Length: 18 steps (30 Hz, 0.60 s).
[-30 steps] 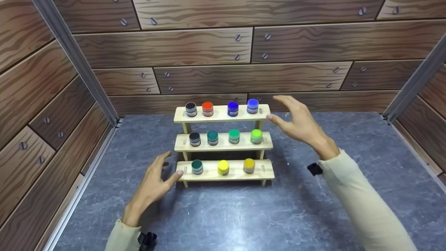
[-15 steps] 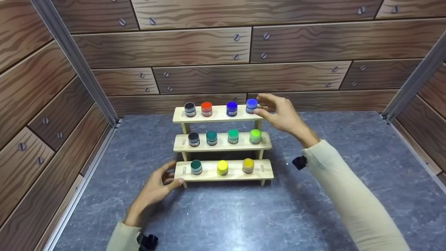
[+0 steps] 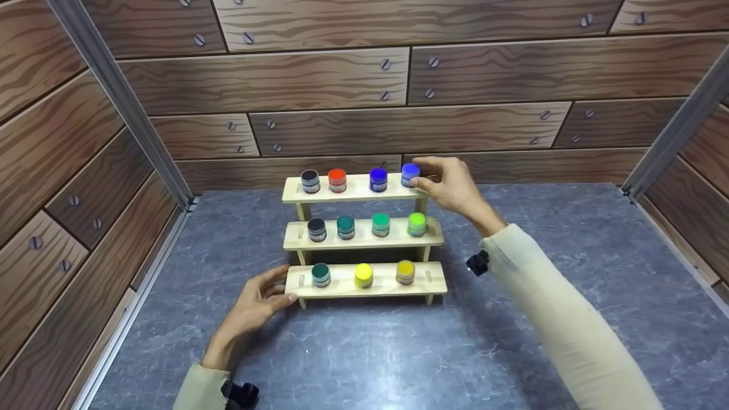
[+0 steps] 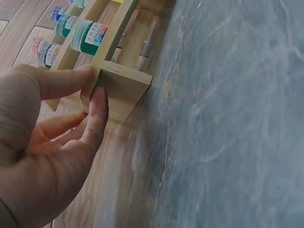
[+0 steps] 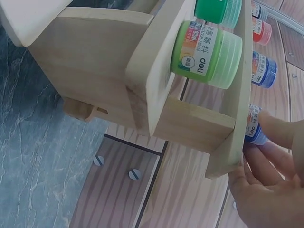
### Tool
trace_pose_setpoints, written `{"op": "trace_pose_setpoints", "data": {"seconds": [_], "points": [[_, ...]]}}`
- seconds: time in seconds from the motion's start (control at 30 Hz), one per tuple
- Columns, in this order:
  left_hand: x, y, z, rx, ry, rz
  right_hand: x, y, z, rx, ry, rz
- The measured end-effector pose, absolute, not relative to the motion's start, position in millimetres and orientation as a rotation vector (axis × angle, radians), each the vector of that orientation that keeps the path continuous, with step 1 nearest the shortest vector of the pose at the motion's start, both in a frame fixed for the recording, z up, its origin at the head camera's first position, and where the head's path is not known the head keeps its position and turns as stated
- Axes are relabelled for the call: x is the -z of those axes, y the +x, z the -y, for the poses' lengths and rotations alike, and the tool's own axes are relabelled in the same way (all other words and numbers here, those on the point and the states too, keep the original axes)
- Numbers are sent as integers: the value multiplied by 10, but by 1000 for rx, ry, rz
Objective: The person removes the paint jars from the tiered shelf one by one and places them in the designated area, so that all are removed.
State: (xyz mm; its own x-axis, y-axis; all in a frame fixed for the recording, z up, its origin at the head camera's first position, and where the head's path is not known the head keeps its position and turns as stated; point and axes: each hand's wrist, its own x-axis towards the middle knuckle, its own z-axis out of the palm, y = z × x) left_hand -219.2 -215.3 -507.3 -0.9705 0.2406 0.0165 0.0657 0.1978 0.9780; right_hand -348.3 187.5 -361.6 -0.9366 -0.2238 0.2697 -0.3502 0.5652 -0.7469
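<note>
A three-tier pale wooden display stand [image 3: 342, 285] holds small paint jars with coloured lids. My right hand [image 3: 453, 185] pinches the periwinkle-blue paint jar [image 3: 409, 174] at the right end of the top tier, thumb in front and fingers behind; the right wrist view shows the thumb on its label. My left hand [image 3: 250, 304] grips the left end of the lowest tier. In the left wrist view, the thumb lies on top of that board [image 4: 90, 92] and the fingers reach beneath it. Beside the held jar stands a dark blue jar [image 3: 378, 180].
Red [image 3: 337, 180] and black [image 3: 310, 181] jars share the top tier. Black, teal, green and light green [image 3: 417, 224] jars line the middle one; dark green [image 3: 321, 275], yellow [image 3: 363, 275] and ochre [image 3: 405, 273] jars stand below. Wood-patterned walls [image 3: 342, 131] enclose the grey marbled tabletop [image 3: 353, 353].
My right hand has moved left from beside the stand and taken hold of the periwinkle-blue jar. My left hand has come down slightly and closed on the lowest tier's left end.
</note>
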Motion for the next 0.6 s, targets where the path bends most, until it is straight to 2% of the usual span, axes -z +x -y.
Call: {"op": "trace_pose_setpoints", "data": {"seconds": [0.6], "points": [[5014, -2155, 2103, -1939, 205, -2245, 3533, -3400, -2091, -1311, 479, 2550]]}}
